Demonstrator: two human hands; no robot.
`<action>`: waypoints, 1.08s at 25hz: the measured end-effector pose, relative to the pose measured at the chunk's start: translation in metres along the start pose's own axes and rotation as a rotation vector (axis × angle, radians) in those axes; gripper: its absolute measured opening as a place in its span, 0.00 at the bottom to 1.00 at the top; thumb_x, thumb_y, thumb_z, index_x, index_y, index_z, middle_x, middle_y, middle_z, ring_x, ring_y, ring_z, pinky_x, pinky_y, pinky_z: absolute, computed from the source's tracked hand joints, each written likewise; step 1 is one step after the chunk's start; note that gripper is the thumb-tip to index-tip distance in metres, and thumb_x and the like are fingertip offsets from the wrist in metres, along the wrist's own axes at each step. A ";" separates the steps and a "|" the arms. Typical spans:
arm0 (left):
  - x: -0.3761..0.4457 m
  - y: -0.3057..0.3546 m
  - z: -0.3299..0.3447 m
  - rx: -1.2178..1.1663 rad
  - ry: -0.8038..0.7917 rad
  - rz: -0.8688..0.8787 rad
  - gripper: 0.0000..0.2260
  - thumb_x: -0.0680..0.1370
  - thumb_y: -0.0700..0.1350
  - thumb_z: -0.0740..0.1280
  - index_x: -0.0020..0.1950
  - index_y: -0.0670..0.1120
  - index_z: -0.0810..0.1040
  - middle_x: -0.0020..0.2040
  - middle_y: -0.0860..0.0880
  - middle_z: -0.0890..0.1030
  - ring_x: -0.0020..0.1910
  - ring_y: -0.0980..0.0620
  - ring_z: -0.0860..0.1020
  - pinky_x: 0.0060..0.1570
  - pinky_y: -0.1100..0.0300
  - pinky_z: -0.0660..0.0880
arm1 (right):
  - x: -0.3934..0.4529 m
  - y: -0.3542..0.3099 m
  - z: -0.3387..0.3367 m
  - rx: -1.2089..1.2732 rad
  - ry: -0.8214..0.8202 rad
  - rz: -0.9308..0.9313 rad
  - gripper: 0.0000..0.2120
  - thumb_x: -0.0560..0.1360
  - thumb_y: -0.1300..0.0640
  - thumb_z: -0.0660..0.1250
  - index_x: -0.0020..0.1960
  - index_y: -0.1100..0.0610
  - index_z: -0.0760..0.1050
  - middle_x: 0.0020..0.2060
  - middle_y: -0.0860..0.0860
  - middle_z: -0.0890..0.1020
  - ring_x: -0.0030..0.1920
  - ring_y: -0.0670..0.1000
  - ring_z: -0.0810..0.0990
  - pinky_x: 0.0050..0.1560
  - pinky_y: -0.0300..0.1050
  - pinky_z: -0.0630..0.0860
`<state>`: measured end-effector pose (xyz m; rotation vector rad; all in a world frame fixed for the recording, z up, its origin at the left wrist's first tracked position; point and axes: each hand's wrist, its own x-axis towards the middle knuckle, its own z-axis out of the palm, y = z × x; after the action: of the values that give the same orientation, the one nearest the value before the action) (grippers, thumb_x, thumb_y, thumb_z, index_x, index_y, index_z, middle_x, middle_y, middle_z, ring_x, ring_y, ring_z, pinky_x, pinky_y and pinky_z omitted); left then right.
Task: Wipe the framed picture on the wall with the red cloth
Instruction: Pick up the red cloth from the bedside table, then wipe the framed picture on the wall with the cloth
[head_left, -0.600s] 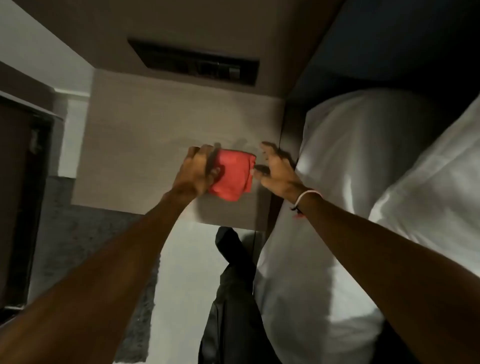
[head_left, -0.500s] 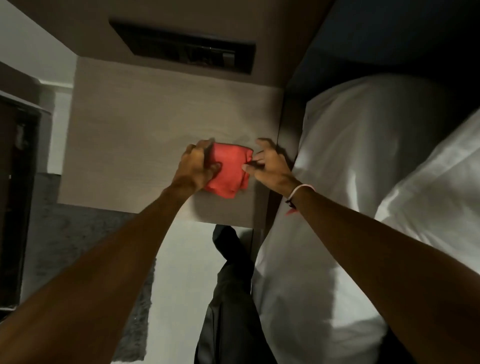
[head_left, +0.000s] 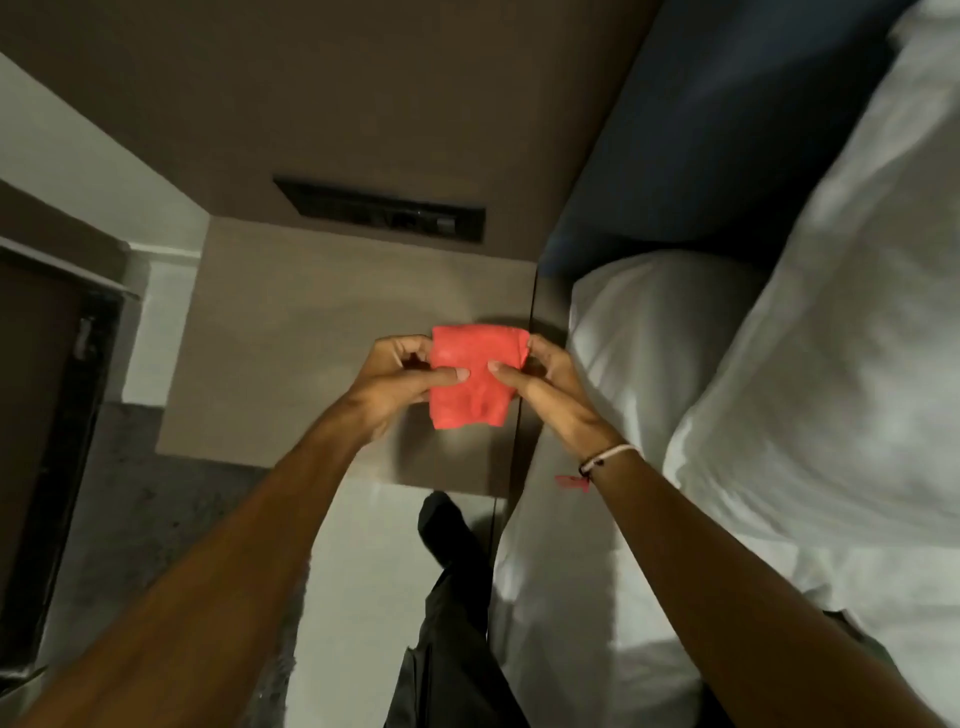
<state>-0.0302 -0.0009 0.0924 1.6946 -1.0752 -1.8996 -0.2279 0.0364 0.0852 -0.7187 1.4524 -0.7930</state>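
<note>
Lifted off the bedside table since a moment ago, the red cloth hangs pinched between left hand and right hand, ready for carrying to the unseen picture.

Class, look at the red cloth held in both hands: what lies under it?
Under the red cloth, held by the left hand and right hand, lies the wooden bedside tabletop. The patch directly beneath is covered and unseen.

red cloth: matt fabric | nightstand: matt woodgrain | pillow: smooth cotton
</note>
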 end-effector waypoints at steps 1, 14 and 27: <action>-0.007 0.024 0.003 0.022 -0.015 0.040 0.18 0.71 0.33 0.77 0.59 0.34 0.81 0.57 0.39 0.85 0.53 0.46 0.85 0.53 0.51 0.83 | -0.010 -0.023 -0.005 0.027 -0.008 -0.036 0.16 0.79 0.69 0.68 0.66 0.67 0.73 0.56 0.59 0.83 0.53 0.49 0.85 0.52 0.42 0.84; -0.189 0.393 0.098 0.166 -0.243 0.782 0.17 0.65 0.40 0.82 0.48 0.35 0.80 0.44 0.40 0.89 0.40 0.53 0.87 0.42 0.60 0.84 | -0.197 -0.352 -0.115 0.096 0.322 -0.871 0.13 0.81 0.65 0.66 0.66 0.62 0.75 0.59 0.60 0.85 0.58 0.53 0.86 0.58 0.45 0.82; -0.433 0.705 0.251 0.161 -0.306 1.586 0.15 0.70 0.50 0.81 0.53 0.49 0.83 0.37 0.45 0.88 0.36 0.50 0.87 0.34 0.63 0.81 | -0.431 -0.644 -0.228 0.310 0.462 -1.263 0.17 0.71 0.49 0.73 0.55 0.57 0.83 0.51 0.58 0.89 0.50 0.56 0.88 0.52 0.56 0.82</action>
<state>-0.3279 -0.0682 0.9018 0.1562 -1.8383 -0.9299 -0.4615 0.0367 0.8582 -1.2573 1.0914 -2.2066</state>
